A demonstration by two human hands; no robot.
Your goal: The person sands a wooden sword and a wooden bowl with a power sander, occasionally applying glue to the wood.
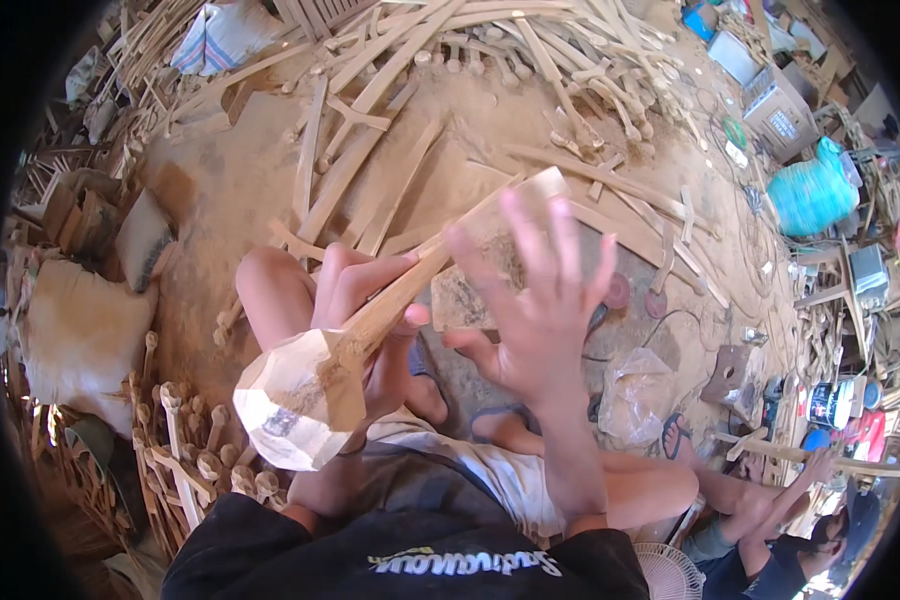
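My left hand is wrapped round the shaft of a rough-carved wooden stick. The stick slants from lower left to upper right above my lap. Its near end is a big faceted knob, pale with a dark patch; its far end is cut flat. My right hand is raised beside the shaft, fingers spread and slightly blurred, holding nothing. Below the stick, partly covered by my hands, a squarish wooden block rests on the ground between my legs.
Long wooden pieces lie across the dusty ground ahead. Knobbed sticks stand bundled at lower left. To the right are a clear plastic bag, a turquoise bundle and a cardboard box. A co-worker sits at lower right with a wooden piece.
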